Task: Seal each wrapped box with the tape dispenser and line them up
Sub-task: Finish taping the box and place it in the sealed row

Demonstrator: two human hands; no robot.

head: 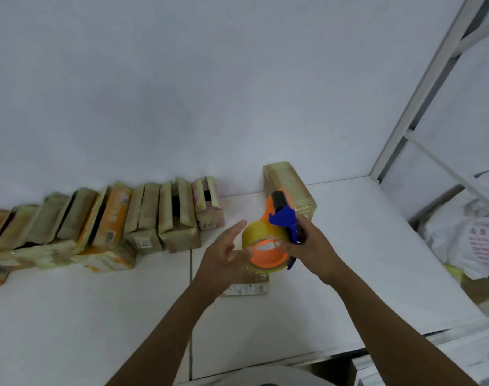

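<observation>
Right hand (310, 247) grips tape dispenser (265, 259) above a box (247, 288).

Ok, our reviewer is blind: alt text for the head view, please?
A person's right hand grips an orange and blue tape dispenser above a small box on a white table, left hand open beside it. Taped boxes stand in a row along the wall.

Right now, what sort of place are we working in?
Probably a small parcel-packing station: a row of tape-wrapped boxes stands along the wall on a white table, the right hand grips a tape dispenser, and stuffed white bags sit by a metal shelf frame at the right.
</observation>
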